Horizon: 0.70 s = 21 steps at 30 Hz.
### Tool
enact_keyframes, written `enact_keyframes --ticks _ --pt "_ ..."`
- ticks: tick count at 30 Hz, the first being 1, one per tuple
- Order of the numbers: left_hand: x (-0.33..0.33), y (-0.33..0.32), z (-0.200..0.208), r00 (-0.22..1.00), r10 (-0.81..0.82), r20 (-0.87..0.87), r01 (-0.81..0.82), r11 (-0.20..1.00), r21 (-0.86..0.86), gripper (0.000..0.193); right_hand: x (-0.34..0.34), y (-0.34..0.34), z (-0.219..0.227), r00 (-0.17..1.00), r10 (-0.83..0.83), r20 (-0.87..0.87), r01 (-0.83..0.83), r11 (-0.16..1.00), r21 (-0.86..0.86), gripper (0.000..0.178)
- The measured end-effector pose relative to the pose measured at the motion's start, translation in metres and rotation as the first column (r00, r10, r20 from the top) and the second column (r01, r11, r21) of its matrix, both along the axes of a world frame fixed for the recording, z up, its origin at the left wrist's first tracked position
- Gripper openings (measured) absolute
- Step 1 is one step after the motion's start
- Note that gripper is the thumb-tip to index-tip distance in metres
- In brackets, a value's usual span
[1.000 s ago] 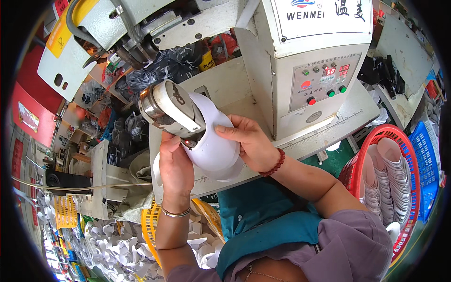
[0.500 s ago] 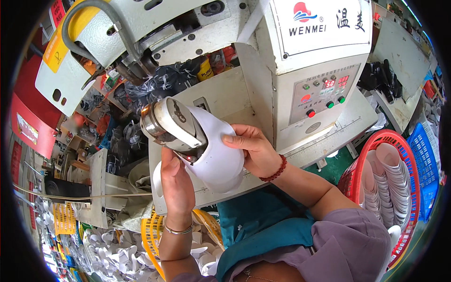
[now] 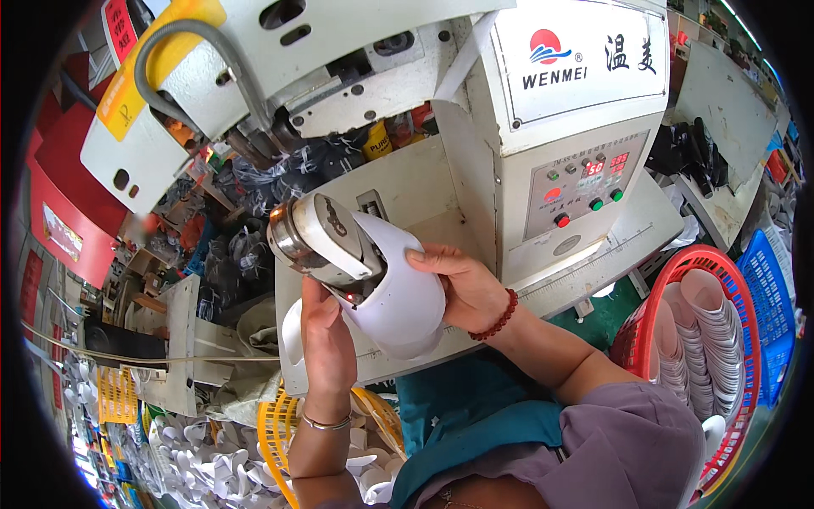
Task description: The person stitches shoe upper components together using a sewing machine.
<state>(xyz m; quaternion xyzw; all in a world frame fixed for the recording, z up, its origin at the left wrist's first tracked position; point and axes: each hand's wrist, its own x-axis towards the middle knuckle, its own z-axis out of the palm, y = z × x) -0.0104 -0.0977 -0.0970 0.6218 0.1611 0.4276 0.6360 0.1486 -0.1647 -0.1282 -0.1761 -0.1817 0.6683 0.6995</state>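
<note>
A smooth white curved shell-like piece (image 3: 398,301) is wrapped part way around the rounded metal head (image 3: 326,233) of a machine. My right hand (image 3: 466,288) grips its right side, thumb on the outer face and fingers behind the edge. My left hand (image 3: 331,343) is upright at its left edge, just below the metal head; its fingers are closed against that edge, though the tips are partly hidden. A small red light shows between the head and the white piece. Another white rounded piece (image 3: 292,331) shows behind my left hand.
The white machine's upper arm (image 3: 348,76) overhangs the work; its control panel (image 3: 585,182) stands right. A red basket (image 3: 623,339) holds stacked white pieces at right, beside a blue basket (image 3: 767,314). A yellow basket (image 3: 271,433) and many loose white pieces (image 3: 203,458) lie lower left.
In the picture, the machine, the white piece and both hands appear slightly further right and lower, mostly from a shift of view. Both hands keep their places on the piece.
</note>
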Motion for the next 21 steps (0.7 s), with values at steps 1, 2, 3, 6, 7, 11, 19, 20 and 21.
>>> enact_keyframes --ticks 1,2,3,6,7,11,19,20,21 --pt "-0.001 0.001 0.0 1.0 -0.001 -0.001 0.001 1.0 0.008 0.07 0.0 0.001 0.0 0.999 -0.006 -0.031 0.006 1.0 -0.007 0.025" --pt "-0.001 0.003 -0.001 1.0 0.0 -0.007 0.0 1.0 0.018 0.07 0.001 0.003 0.001 0.999 -0.007 -0.032 0.007 1.0 0.001 0.025" --pt "-0.001 0.002 -0.002 1.0 0.0 -0.014 0.0 1.0 0.021 0.069 0.004 0.002 0.001 1.0 0.002 -0.014 -0.002 1.0 0.013 0.025" --pt "0.0 0.001 0.0 1.0 0.018 -0.009 -0.017 1.0 0.024 0.067 0.01 0.004 0.003 0.999 0.023 0.028 -0.024 0.999 0.048 0.025" --pt "0.001 0.0 0.0 1.0 0.018 -0.009 -0.018 1.0 0.023 0.067 0.011 0.004 0.004 0.998 0.037 0.052 -0.041 0.997 0.071 0.025" --pt "0.002 0.0 0.001 0.999 0.035 -0.013 -0.035 0.999 0.012 0.067 0.007 -0.003 0.008 1.0 -0.01 0.023 0.009 0.999 0.05 0.024" --pt "0.002 0.011 -0.004 0.998 0.039 0.046 -0.038 0.999 -0.014 0.057 -0.018 -0.024 0.004 0.943 -0.156 0.292 0.126 0.985 0.119 0.037" --pt "0.003 0.01 -0.004 0.998 0.038 0.047 -0.037 0.999 -0.023 0.057 -0.02 -0.025 0.002 0.943 -0.155 0.295 0.127 0.986 0.111 0.037" --pt "0.004 0.01 -0.002 0.998 0.042 0.053 -0.04 0.999 -0.037 0.055 -0.024 -0.024 0.001 0.94 -0.16 0.3 0.138 0.986 0.094 0.037"
